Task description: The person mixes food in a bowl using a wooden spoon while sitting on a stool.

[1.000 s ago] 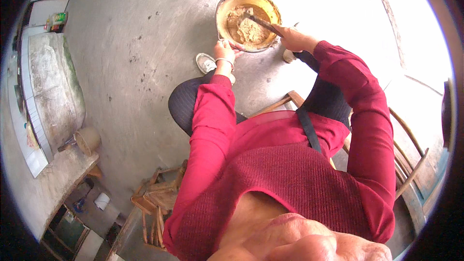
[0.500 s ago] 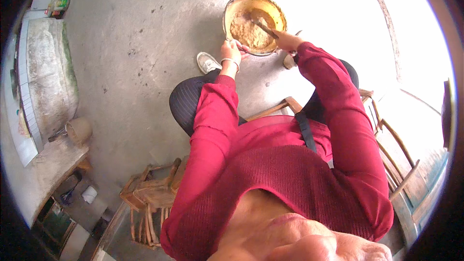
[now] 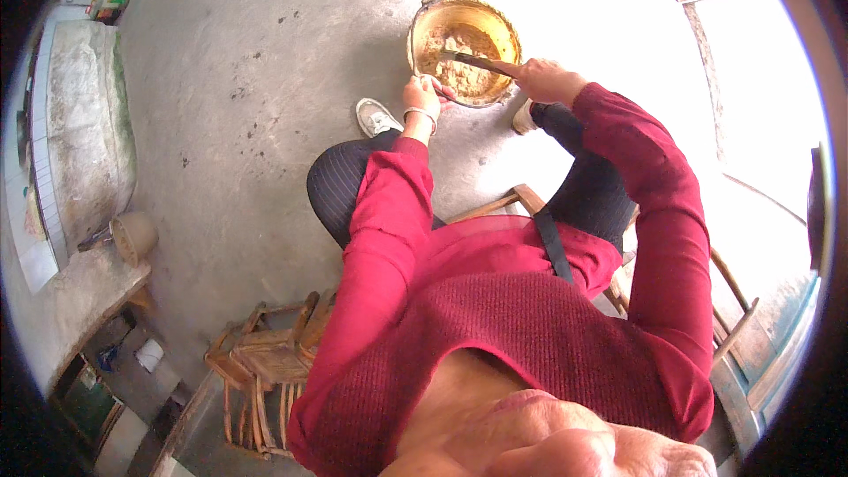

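A round yellow bucket (image 3: 515, 40) stands on the floor in front of my feet, with thick tan mash (image 3: 468, 78) inside. My left hand (image 3: 423, 95) is closed on the bucket's thin curved handle (image 3: 412, 57) at the near left of the rim. In my right hand (image 3: 549, 82), over the right side of the rim, is a long, dark, stick-like tool (image 3: 481, 62). The tool slants left across the bucket, its far end at the mash; I cannot make out the shape of that end.
Wooden chairs stand at the lower left (image 3: 274, 355) and right (image 3: 733, 327). A low ledge (image 3: 88, 124) runs along the left, with a brown pot (image 3: 134, 238) beside it. My shoes (image 3: 377, 117) flank the bucket's near side. Strong light washes out the floor at right.
My right hand has moved right and drawn back, and the tool now lies flatter across the bucket. The mash's surface looks different. My left hand stays on the handle.
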Demonstrator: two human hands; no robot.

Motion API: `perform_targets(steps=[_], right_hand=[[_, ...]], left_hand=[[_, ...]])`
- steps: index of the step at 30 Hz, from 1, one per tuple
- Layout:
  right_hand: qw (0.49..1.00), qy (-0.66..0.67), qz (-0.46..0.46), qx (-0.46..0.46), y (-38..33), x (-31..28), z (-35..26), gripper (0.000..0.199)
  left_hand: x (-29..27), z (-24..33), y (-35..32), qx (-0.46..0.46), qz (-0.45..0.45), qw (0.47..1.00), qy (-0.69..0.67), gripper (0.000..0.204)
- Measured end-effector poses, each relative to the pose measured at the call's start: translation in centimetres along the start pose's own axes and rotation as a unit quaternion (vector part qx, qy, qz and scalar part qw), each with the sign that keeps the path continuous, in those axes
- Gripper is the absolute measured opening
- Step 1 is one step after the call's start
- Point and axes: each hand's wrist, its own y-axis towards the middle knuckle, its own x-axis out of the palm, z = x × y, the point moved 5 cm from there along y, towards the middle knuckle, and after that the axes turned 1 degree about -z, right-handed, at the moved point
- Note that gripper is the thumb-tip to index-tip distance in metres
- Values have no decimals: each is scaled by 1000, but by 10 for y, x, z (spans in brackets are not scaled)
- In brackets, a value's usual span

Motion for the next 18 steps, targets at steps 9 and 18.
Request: perform_targets(steps=[9,18], right_hand=[[974,-200,92,52,94,32,45,68],[974,82,109,181,68,130,66,61]], left_hand=[[-6,-2,-7,1,17,1000,26,23],[-8,-5,0,-33,22,999,-30,18]])
